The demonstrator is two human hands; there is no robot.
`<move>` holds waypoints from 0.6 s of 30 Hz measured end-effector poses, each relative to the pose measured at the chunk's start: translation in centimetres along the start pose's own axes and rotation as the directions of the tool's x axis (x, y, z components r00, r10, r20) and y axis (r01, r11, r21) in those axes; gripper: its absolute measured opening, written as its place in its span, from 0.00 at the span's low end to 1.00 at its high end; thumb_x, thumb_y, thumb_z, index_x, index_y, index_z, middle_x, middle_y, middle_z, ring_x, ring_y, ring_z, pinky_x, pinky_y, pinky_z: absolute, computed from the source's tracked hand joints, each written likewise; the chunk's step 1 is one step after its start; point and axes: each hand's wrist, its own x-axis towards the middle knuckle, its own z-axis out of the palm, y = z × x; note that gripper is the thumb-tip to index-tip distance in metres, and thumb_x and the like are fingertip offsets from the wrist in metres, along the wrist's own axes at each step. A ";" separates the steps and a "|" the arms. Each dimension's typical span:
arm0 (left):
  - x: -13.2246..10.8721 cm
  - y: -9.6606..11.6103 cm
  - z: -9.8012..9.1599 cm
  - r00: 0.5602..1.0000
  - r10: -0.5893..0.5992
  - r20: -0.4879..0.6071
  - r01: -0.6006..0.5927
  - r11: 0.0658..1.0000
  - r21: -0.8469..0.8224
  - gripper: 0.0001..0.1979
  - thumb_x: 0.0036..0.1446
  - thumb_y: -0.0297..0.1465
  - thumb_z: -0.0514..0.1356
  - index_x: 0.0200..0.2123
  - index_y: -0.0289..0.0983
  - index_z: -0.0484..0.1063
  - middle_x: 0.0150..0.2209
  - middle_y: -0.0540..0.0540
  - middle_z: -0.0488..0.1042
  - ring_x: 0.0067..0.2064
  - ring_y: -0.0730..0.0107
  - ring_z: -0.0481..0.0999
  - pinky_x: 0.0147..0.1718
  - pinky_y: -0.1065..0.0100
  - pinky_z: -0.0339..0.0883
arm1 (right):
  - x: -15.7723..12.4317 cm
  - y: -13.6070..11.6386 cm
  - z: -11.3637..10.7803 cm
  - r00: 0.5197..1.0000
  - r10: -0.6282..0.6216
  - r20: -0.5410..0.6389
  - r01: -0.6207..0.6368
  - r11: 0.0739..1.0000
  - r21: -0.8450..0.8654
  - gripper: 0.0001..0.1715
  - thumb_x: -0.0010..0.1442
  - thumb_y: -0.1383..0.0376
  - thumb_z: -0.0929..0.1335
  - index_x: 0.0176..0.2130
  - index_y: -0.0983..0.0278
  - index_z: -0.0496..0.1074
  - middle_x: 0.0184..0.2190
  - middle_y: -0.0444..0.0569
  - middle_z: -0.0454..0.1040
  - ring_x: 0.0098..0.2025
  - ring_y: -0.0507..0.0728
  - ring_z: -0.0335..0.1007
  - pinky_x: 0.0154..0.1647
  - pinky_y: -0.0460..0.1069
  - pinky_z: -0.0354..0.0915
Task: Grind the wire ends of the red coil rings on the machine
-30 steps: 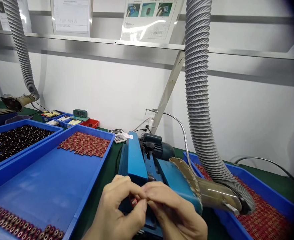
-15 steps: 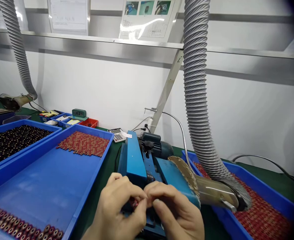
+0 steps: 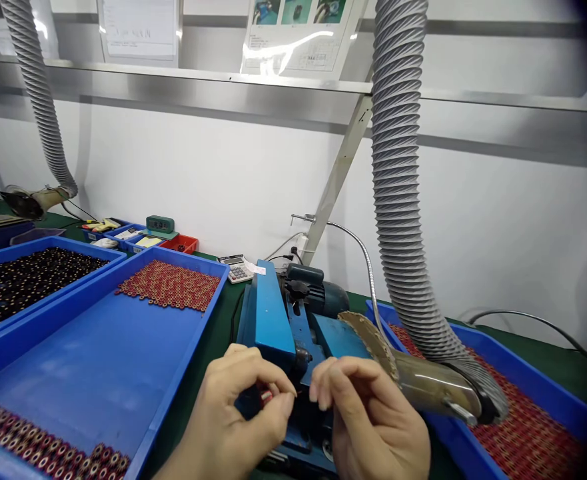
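Observation:
My left hand [image 3: 240, 407] is closed, thumb and forefinger pinched together in front of the blue belt-grinder-like machine [image 3: 274, 320]. Inside its curled fingers shows a small red part [image 3: 266, 397], mostly hidden. A thin copper-coloured tip sticks out at the fingertips. My right hand [image 3: 373, 413] is just to the right, apart from the left. Its thumb and fingers are pressed together; whether anything small is between them is hidden. Both hands are over the front of the machine, near its dark roller [image 3: 301, 359].
At left, a blue tray [image 3: 170, 393] holds rows of small red ring-shaped parts [image 3: 170, 285]. Beside it, another holds black parts [image 3: 43, 277]. More red parts [image 3: 523, 427] fill a right-hand tray. A grey flexible hose [image 3: 398, 167] hangs down to a duct nozzle [image 3: 436, 390] by the machine.
My right hand has moved right, away from my left hand, opening a gap between the fingertips. The left hand has barely moved and still pinches. The view has shifted slightly.

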 end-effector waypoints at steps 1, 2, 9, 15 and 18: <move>0.0 -0.2 0.1 0.999 -0.049 0.001 0.049 0.994 -0.095 0.09 0.55 0.22 0.59 0.27 0.40 0.75 0.26 0.52 0.72 0.31 0.72 0.72 0.34 0.70 0.65 | 0.1 0.0 0.1 1.000 0.011 0.026 -0.011 1.000 0.006 0.12 0.66 0.63 0.69 0.30 0.60 0.74 0.23 0.41 0.70 0.28 0.50 0.67 0.31 0.42 0.64; -0.1 -0.4 0.2 0.995 -0.101 0.002 0.099 0.972 -0.214 0.07 0.57 0.24 0.61 0.29 0.41 0.76 0.29 0.51 0.74 0.36 0.70 0.74 0.39 0.68 0.66 | 0.1 0.0 0.3 0.997 0.033 0.071 -0.036 0.998 0.052 0.10 0.65 0.62 0.70 0.31 0.59 0.76 0.25 0.42 0.71 0.30 0.51 0.68 0.34 0.42 0.66; 0.2 -0.3 1.0 0.929 -0.366 0.051 0.277 0.599 -0.751 0.07 0.53 0.37 0.70 0.26 0.42 0.80 0.40 0.49 0.71 0.50 0.66 0.73 0.53 0.66 0.65 | 0.2 1.0 2.2 0.934 0.220 0.283 -0.311 0.890 0.334 0.05 0.58 0.65 0.75 0.35 0.54 0.76 0.36 0.44 0.71 0.48 0.57 0.71 0.53 0.50 0.69; 0.3 -0.5 1.2 0.917 -0.399 0.007 0.270 0.606 -0.748 0.08 0.51 0.37 0.71 0.27 0.41 0.79 0.39 0.48 0.74 0.54 0.63 0.73 0.53 0.66 0.64 | -0.2 1.6 2.8 0.919 0.332 0.214 -0.389 0.858 0.336 0.05 0.54 0.61 0.77 0.33 0.55 0.80 0.35 0.45 0.77 0.41 0.57 0.77 0.47 0.50 0.73; 0.2 -0.7 1.1 0.946 -0.323 -0.035 0.198 0.660 -0.725 0.06 0.54 0.35 0.69 0.28 0.41 0.79 0.35 0.49 0.77 0.50 0.65 0.75 0.53 0.66 0.66 | -0.1 2.0 2.3 0.914 0.334 0.231 -0.394 0.864 0.313 0.05 0.53 0.62 0.78 0.33 0.55 0.81 0.34 0.45 0.79 0.42 0.55 0.76 0.46 0.46 0.73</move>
